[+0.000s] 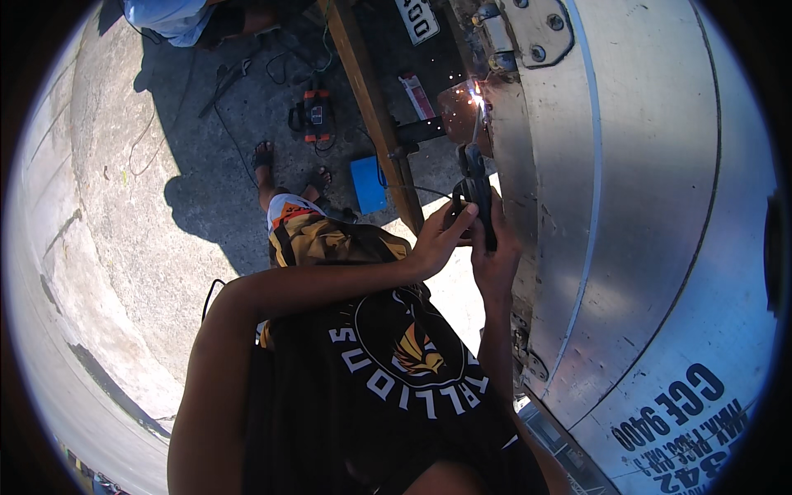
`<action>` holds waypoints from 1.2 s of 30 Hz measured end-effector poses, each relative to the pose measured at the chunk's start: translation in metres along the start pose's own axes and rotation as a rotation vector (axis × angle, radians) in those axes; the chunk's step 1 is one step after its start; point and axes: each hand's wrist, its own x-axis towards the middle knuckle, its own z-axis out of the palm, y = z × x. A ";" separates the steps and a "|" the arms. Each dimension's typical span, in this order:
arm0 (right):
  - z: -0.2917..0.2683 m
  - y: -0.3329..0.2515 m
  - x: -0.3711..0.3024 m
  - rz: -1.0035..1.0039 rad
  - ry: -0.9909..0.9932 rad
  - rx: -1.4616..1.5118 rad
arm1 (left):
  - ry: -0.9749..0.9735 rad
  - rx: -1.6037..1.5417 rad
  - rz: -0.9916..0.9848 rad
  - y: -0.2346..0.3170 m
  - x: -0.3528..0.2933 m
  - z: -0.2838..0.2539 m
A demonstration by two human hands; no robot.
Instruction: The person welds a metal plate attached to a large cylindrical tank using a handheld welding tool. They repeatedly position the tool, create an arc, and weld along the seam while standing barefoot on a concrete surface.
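Right grip (493, 246) is wrapped snug round a black holder (473, 183), and the left grip (437, 242) has its thumb and fingers closed on it too, just right of the wooden beam (370, 95). Holder's rod (477, 125) is spitting sparks at a reddish plate (459, 115), also right of the beam. Orange machine (316, 115) and blue box (367, 186) sit left of it.

Concrete ground (132, 272), orange-black machine (316, 115), blue rectangular item (367, 186), dark cable (235, 143) on it

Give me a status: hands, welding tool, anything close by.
Left hand, right hand: both on black electrode holder. Electrode sparking at edge of brown plate. Wooden beam left of plate.
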 end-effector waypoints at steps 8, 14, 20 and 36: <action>-0.001 -0.001 0.000 0.037 -0.017 -0.006 | -0.004 0.100 -0.014 0.004 -0.001 -0.001; -0.002 -0.002 0.000 0.058 -0.024 -0.005 | -0.013 0.069 -0.004 0.002 0.000 -0.001; -0.002 -0.002 0.001 0.032 -0.008 -0.002 | -0.018 0.042 0.007 0.002 0.001 -0.001; -0.002 -0.001 0.001 0.057 -0.010 0.011 | -0.021 -0.029 0.009 -0.001 0.003 -0.001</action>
